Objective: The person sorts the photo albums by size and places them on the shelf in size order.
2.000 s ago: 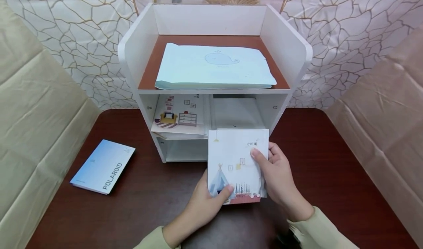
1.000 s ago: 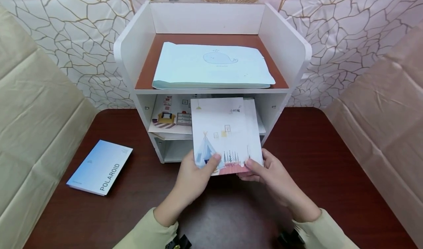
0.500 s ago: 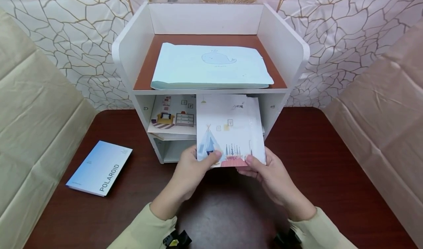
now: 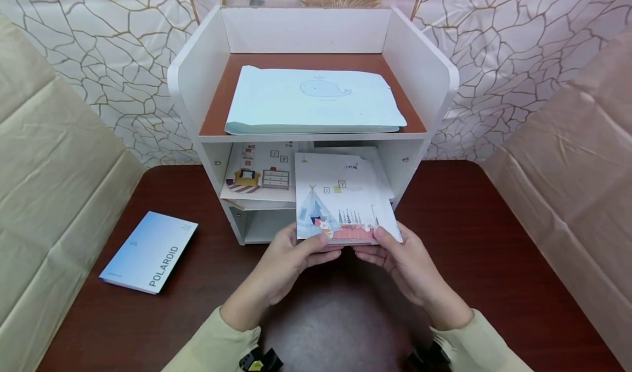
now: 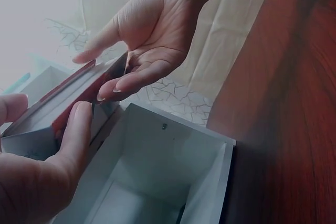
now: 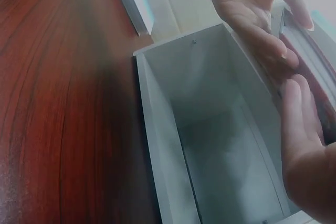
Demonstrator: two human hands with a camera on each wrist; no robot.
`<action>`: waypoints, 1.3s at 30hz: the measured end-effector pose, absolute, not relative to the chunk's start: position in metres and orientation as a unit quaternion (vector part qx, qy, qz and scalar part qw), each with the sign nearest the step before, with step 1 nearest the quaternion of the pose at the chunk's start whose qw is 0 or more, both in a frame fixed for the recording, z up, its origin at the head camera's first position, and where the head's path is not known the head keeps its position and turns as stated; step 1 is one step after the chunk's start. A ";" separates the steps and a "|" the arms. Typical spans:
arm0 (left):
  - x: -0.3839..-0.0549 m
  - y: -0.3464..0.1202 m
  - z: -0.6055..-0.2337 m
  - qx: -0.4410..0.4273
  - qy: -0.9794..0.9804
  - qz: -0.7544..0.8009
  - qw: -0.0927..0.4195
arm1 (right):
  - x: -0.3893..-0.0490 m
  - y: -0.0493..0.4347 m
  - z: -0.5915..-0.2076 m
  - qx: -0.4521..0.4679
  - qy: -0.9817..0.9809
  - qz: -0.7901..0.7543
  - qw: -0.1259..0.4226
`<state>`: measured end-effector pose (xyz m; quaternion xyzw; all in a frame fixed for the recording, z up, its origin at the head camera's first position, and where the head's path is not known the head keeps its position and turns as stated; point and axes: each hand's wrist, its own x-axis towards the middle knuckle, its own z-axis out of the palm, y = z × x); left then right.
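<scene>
Where both hands meet the near edge of the tent-print booklet (image 4: 340,202), the grip is paired: left hand (image 4: 286,265) at the near left corner, right hand (image 4: 407,268) at the near right; each is closed to a pinch, thumb above, fingers beneath; neither is plainly nearer. The booklet lies directly forward of the hands, at the mouth of the middle compartment of the white shelf unit (image 4: 316,137); its long axis, judged through foreshortening, runs away from the person, into that mouth; whether its far edge has crossed the shelf's front cannot be told. Key relation, in my judgement: far edge to opening, with the room-print booklet (image 4: 261,177) just to its left on the same level; clearance there looks slight. Left wrist view shows the held edge thick, red cover outermost; one volume or several, cannot tell.
</scene>
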<state>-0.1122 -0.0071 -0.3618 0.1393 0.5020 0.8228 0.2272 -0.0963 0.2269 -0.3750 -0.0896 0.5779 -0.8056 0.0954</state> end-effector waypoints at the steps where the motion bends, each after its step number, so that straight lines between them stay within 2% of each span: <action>1: -0.112 -0.007 -0.362 0.140 0.502 0.823 0.228 | -0.096 0.227 -0.375 -0.101 0.575 -0.805 0.103; 7: -0.113 -0.007 -0.363 0.135 0.500 0.826 0.222 | -0.094 0.225 -0.377 -0.119 0.568 -0.805 0.121; 17: -0.118 0.005 -0.366 0.110 0.493 0.840 0.199 | -0.100 0.223 -0.377 -0.073 0.565 -0.818 0.083; 39: -0.148 0.023 -0.372 0.004 0.475 0.866 0.154 | -0.135 0.208 -0.372 0.023 0.586 -0.810 0.013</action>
